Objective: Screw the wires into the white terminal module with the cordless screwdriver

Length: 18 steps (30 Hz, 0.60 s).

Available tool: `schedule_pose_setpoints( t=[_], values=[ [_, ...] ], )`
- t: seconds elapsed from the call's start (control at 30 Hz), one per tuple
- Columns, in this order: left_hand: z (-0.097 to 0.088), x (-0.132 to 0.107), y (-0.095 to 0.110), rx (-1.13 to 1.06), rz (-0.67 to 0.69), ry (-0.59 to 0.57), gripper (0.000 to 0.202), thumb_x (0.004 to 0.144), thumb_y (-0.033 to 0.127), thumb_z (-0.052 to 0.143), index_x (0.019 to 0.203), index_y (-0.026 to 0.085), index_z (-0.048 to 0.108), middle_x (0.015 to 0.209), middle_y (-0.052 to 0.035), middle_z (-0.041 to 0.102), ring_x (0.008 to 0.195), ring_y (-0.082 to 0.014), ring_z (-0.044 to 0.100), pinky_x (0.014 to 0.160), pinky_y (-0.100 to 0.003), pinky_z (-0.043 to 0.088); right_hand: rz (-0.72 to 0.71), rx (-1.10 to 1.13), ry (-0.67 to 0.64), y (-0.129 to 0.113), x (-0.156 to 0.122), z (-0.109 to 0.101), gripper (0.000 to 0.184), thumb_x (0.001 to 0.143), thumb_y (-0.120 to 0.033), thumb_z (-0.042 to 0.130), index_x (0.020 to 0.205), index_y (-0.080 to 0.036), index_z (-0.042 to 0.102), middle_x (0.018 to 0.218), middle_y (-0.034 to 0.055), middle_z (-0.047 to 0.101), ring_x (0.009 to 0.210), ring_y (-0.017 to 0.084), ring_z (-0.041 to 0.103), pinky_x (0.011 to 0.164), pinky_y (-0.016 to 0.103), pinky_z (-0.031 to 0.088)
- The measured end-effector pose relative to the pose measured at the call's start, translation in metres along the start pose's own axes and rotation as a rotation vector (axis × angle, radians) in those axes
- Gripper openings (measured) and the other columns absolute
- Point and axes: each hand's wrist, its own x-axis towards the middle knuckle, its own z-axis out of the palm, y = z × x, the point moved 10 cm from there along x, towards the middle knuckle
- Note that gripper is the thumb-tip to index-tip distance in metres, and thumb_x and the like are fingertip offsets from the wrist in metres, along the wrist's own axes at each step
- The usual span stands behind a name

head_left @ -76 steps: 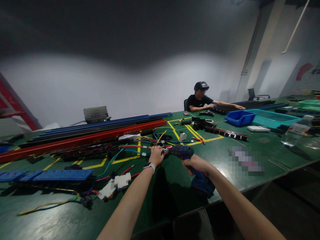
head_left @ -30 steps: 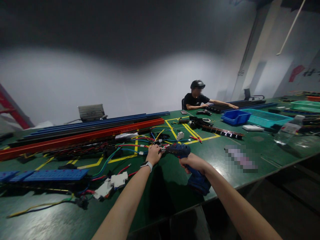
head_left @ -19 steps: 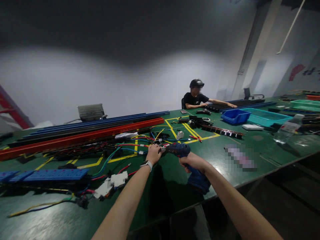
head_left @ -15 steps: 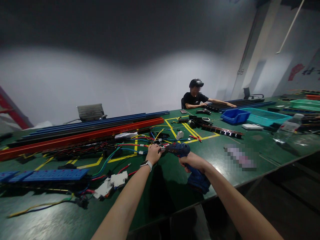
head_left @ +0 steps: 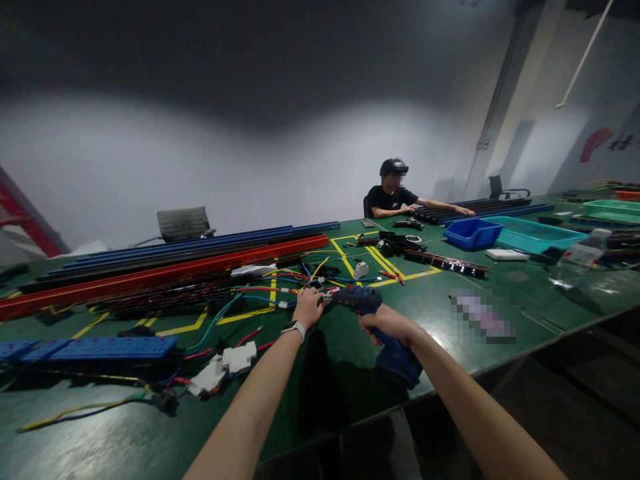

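Observation:
My right hand [head_left: 387,323] is wrapped round the handle of a blue cordless drill [head_left: 357,299], whose nose points left. The drill's front end meets a small part at the fingertips of my left hand [head_left: 309,307]. That left hand, with a watch at the wrist, has its fingers curled round something small and partly hidden; I cannot make out its kind. Red, blue and green wires [head_left: 260,300] run from the left towards it. A white breaker-like block [head_left: 361,269] stands just behind the drill, and two more white blocks [head_left: 239,358] lie left of my left forearm.
Long orange [head_left: 165,275] and blue rails lie across the back left of the green table [head_left: 350,413]. A blue socket strip [head_left: 110,349] is at the left. A co-worker [head_left: 393,193] sits opposite, near a blue bin [head_left: 473,233], a turquoise tray [head_left: 535,235] and a plastic bottle [head_left: 580,257].
The view has shifted very slightly. My hands and the drill hold the same position, and nothing has been picked up or let go.

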Motion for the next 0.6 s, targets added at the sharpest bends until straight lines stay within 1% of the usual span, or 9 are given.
schedule_pose_setpoints(
  t=[0.13,0.3,0.6],
  values=[
    [-0.0015,-0.0002,0.0005,-0.006,-0.004,0.007,0.023,0.09,0.042,0.062,0.102,0.027,0.075,0.099,-0.0065,0.065,0.099,-0.0233,0.054,0.095,-0.041,0.033,0.004,-0.006,0.0,0.0007,0.0006,0.0,0.01,0.068,-0.021,0.058,0.064,-0.018,0.05,0.057,-0.0039,0.052,0.041,0.009,0.052,0.039,0.021,0.037],
    [-0.0025,0.0001,0.0019,-0.011,-0.003,0.0,0.023,0.09,0.042,0.062,0.101,0.027,0.075,0.099,-0.0063,0.065,0.098,-0.0229,0.054,0.095,-0.041,0.033,0.008,0.015,0.009,0.0012,0.0007,-0.0014,0.008,0.068,-0.021,0.059,0.068,-0.018,0.051,0.059,-0.0047,0.053,0.042,0.009,0.052,0.04,0.021,0.038],
    [-0.0049,-0.0002,0.0031,-0.014,-0.015,-0.014,0.022,0.09,0.041,0.062,0.102,0.026,0.074,0.099,-0.007,0.065,0.099,-0.024,0.054,0.095,-0.042,0.033,-0.01,-0.002,-0.002,0.0001,0.0009,-0.0005,0.01,0.069,-0.021,0.057,0.063,-0.017,0.05,0.057,-0.0037,0.052,0.041,0.01,0.053,0.039,0.02,0.038]
  ],
)
